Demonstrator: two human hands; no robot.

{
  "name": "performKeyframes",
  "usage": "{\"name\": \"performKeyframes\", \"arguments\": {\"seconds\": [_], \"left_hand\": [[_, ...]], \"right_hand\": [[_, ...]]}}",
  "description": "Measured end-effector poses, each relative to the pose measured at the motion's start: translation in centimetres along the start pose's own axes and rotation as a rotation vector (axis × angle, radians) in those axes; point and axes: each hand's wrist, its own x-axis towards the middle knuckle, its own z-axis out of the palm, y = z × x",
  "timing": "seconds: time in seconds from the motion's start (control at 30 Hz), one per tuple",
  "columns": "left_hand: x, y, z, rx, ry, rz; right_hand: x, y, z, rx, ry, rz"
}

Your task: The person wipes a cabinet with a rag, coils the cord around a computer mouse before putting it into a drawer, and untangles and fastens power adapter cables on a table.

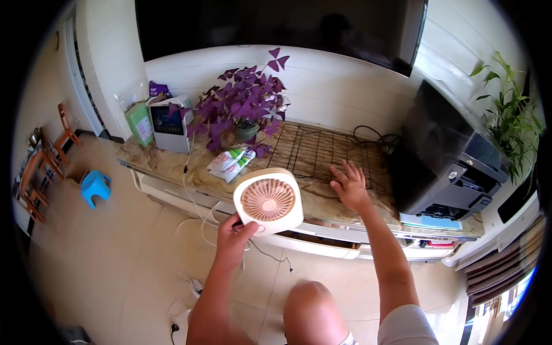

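Left hand (232, 241) grips fan (268, 206) before counter's (323, 202) front edge | right hand (352, 190) spread, grasping nothing | one-handed hold slipping could drop fan

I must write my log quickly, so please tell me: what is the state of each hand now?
Left hand: closed, holding the small fan.
Right hand: open, at the wire rack; contact cannot be told.

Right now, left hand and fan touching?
Touching. The head view shows the left hand gripping the fan at its lower corner, thumb against its front.
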Motion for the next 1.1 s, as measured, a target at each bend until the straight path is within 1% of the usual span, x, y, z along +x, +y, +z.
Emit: {"name": "performKeyframes", "arguments": {"seconds": [0.07, 0.1, 0.13, 0.2, 0.23, 0.3, 0.33, 0.4, 0.43, 0.5, 0.63, 0.7, 0.73, 0.8, 0.83, 0.87, 0.9, 0.93, 0.97, 1.0, 1.03, 1.07, 1.1], "left_hand": [[0.2, 0.0, 0.1, 0.013, -0.002, 0.001], [0.3, 0.0, 0.2, -0.005, -0.019, -0.006], [0.3, -0.1, 0.3, -0.025, -0.038, -0.014], [0.3, -0.2, 0.4, -0.051, -0.049, -0.021], [0.3, -0.3, 0.5, -0.055, -0.062, -0.018], [0.0, -0.4, 0.6, -0.053, -0.077, -0.030], [-0.2, -0.3, 0.4, -0.052, -0.076, -0.030], [-0.6, -0.3, 0.1, -0.027, -0.103, -0.075], [-0.7, -0.3, -0.1, -0.029, -0.096, -0.076], [-0.9, -0.2, -0.4, -0.023, -0.130, -0.082], [-1.3, 1.0, 0.1, -0.030, -0.117, -0.088], [-1.9, 2.4, 0.7, -0.100, -0.153, -0.008], [-1.8, 2.2, 0.4, -0.101, -0.150, -0.011], [-1.5, 1.4, -1.0, 0.056, -0.240, -0.102], [-1.6, 1.1, -1.8, 0.240, -0.260, -0.158], [-1.6, 0.6, -2.6, 0.240, -0.257, -0.162], [-1.6, 0.0, -3.3, 0.304, -0.229, -0.235], [-1.7, -0.6, -3.8, 0.367, -0.200, -0.307], [-1.9, -1.2, -4.1, 0.367, -0.141, -0.270], [-1.8, -1.8, -4.9, 0.368, -0.140, -0.270], [-1.7, -2.1, -5.8, 0.495, -0.147, -0.241], [-1.5, -2.5, -6.6, 0.621, -0.154, -0.211], [-1.4, -2.5, -6.8, 0.621, -0.152, -0.213]], "right_hand": [[-0.4, -1.9, -3.1, 0.371, -0.027, 0.048], [-0.6, -3.1, -5.4, 0.609, -0.097, 0.027], [-1.0, -4.3, -6.9, 0.610, -0.101, 0.023], [-2.2, -6.7, -9.0, 1.480, -0.344, 0.073], [-2.7, -7.5, -9.6, 1.480, -0.343, 0.073], [-3.6, -9.0, -10.4, 1.629, -0.527, 0.030], [-3.8, -9.7, -10.6, 1.609, -0.527, -0.014], [-4.2, -10.9, -11.3, 1.519, -0.499, -0.028], [-4.2, -11.1, -11.6, 1.519, -0.507, -0.029], [-4.2, -11.3, -11.8, 1.406, -0.536, 0.013], [-4.7, -11.7, -11.3, 1.462, -0.483, 0.064], [-5.0, -11.8, -11.9, 1.499, -0.449, 0.070], [-5.1, -11.9, -12.1, 1.534, -0.411, 0.074], [-5.2, -11.6, -12.1, 1.528, -0.320, 0.087], [-5.1, -11.5, -12.5, 1.542, -0.297, 0.125], [-5.0, -11.3, -13.1, 1.555, -0.273, 0.163], [-4.9, -10.9, -13.4, 1.536, -0.238, 0.189], [-4.9, -10.3, -13.5, 1.569, -0.224, 0.271], [-4.8, -10.0, -13.8, 1.548, -0.153, 0.253], [-4.7, -9.7, -14.0, 1.525, -0.080, 0.235], [-4.6, -9.5, -13.9, 1.565, -0.005, 0.252], [-4.6, -9.3, -13.8, 1.567, -0.006, 0.253], [-4.6, -9.0, -13.8, 1.605, 0.014, 0.290]]}}
